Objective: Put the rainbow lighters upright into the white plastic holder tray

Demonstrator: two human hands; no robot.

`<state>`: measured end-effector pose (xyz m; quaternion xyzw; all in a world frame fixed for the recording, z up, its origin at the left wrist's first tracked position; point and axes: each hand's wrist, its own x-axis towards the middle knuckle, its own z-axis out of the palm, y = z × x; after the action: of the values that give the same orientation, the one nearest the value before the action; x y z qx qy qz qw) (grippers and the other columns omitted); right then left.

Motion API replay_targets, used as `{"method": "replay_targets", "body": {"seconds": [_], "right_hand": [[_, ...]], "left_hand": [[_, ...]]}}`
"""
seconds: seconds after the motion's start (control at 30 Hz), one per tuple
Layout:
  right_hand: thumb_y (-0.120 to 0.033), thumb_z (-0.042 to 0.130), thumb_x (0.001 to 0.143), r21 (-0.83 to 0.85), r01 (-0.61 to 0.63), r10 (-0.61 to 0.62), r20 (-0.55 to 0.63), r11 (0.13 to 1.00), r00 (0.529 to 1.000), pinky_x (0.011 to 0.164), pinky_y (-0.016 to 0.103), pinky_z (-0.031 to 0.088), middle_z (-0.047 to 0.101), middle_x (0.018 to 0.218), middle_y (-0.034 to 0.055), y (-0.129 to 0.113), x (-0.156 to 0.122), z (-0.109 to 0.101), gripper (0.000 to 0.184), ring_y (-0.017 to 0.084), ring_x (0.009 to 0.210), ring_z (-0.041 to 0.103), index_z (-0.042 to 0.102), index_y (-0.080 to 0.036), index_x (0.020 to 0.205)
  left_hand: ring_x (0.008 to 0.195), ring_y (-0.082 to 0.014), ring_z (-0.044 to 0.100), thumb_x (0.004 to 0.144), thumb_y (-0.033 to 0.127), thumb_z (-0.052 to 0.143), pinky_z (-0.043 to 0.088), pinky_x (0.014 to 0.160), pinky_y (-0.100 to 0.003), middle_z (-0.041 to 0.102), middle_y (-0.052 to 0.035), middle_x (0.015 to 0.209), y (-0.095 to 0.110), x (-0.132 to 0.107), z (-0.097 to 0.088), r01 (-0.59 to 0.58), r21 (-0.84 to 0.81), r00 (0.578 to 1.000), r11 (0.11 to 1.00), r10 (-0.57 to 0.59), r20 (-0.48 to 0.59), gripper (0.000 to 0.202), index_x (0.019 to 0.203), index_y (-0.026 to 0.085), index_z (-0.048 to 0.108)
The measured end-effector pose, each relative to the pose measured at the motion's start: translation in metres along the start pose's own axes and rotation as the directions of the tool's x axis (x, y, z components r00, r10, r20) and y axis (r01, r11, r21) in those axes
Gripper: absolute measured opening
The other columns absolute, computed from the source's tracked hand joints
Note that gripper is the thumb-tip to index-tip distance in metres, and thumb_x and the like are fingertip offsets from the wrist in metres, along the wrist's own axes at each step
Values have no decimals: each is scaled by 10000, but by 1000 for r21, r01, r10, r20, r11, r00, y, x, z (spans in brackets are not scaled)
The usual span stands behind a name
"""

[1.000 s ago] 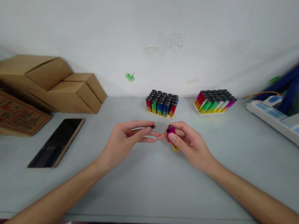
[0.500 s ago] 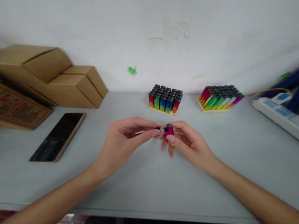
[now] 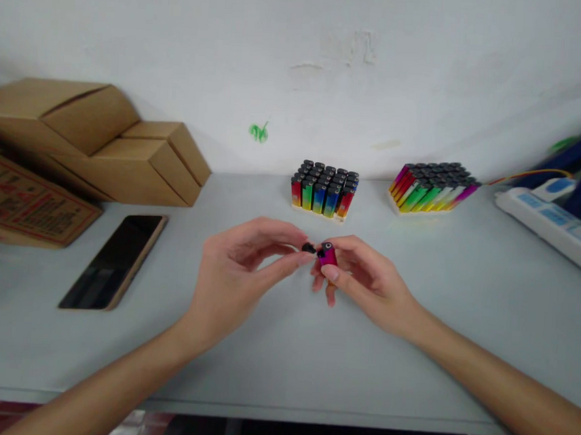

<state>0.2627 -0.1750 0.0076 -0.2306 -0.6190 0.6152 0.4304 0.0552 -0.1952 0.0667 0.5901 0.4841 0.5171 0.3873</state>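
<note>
Between the thumb and fingertips of my left hand (image 3: 240,273) is a small black piece (image 3: 309,247), perhaps a lighter cap; its exact kind is too small to tell. My right hand (image 3: 373,278) grips a purple lighter (image 3: 328,254), with its black top tilted toward the left hand. The lower part of this lighter is hidden behind my thumb and fingers. The black piece is held close beside the lighter's top, and whether they touch I cannot tell. Both hands are above the middle of the grey table (image 3: 282,355).
Behind the hands stands a block of colourful lighters (image 3: 322,190) in a tray. Another block of lighters (image 3: 433,187) is to its right. A power strip (image 3: 556,224) lies at the far right. On the left are a phone (image 3: 115,262) and cardboard boxes (image 3: 141,162).
The left fingers have opened a little around the black piece, so more of it shows. The right hand stays almost still with the lighter. The view has shifted slightly.
</note>
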Motion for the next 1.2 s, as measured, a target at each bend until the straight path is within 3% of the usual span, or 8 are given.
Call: {"method": "replay_targets", "body": {"seconds": [0.27, 0.73, 1.2], "right_hand": [[-297, 641, 1049, -82, -13, 14, 7, 997, 1000, 646, 257, 615, 701, 979, 34, -1, -3, 1, 230, 145, 843, 697, 589, -241, 1266], [-364, 625, 1051, -248, -10, 4, -21, 969, 1000, 615, 252, 617, 712, 960, 42, -5, -3, 2, 233, 141, 779, 691, 611, -224, 1238], [-349, 619, 1053, -292, -3, -12, -49, 957, 999, 613, 243, 616, 699, 931, 29, -6, -2, 5, 191, 131, 756, 683, 608, -218, 1192]], "left_hand": [[875, -212, 751, 815, 360, 877, 655, 869, -339, 794, -68, 931, -6, -2, 2, -16, 49, 999, 999, 15, 39, 219, 906, 182, 789], [870, -184, 738, 815, 234, 871, 639, 876, -312, 784, -44, 916, -7, -1, 3, -51, 8, 998, 999, 51, 49, 140, 912, 181, 785], [898, -232, 771, 797, 351, 897, 658, 882, -363, 817, -70, 929, -12, -3, 4, -57, 66, 998, 996, 57, 10, 185, 862, 193, 826]]}}
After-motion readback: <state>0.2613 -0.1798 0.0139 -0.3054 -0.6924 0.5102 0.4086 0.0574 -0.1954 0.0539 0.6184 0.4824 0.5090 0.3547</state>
